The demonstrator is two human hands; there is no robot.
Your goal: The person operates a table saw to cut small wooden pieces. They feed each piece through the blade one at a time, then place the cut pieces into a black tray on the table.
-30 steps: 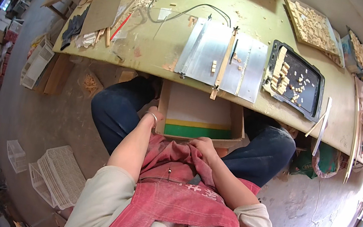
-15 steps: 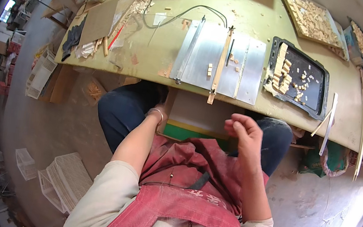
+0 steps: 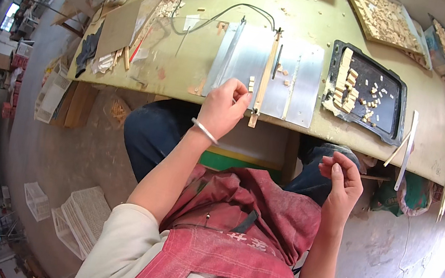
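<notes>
My left hand (image 3: 225,107) reaches over the near edge of the aluminium jig (image 3: 295,98), with fingertips closed just below small stacked wood blocks (image 3: 251,83); whatever they may hold is hidden. Beside it, a wooden strip (image 3: 267,69) runs front to back across the metal, with a thin dark bar (image 3: 278,59) and loose little blocks to its right. My right hand (image 3: 342,184) is raised above my right knee, short of the table edge, its fingers loosely bent and apart with nothing visible in them.
A black tray (image 3: 388,109) of small wooden pieces lies right of the jig, a board (image 3: 383,18) of blocks behind. Cardboard (image 3: 118,19), dark gloves (image 3: 86,49) and a cable sit at left. A drawer-like box (image 3: 257,145) is under the table (image 3: 144,77); white crates (image 3: 80,218) stand on the floor.
My left hand has risen from the box under the table edge onto the jig. My right hand has lifted from the apron and moved rightward.
</notes>
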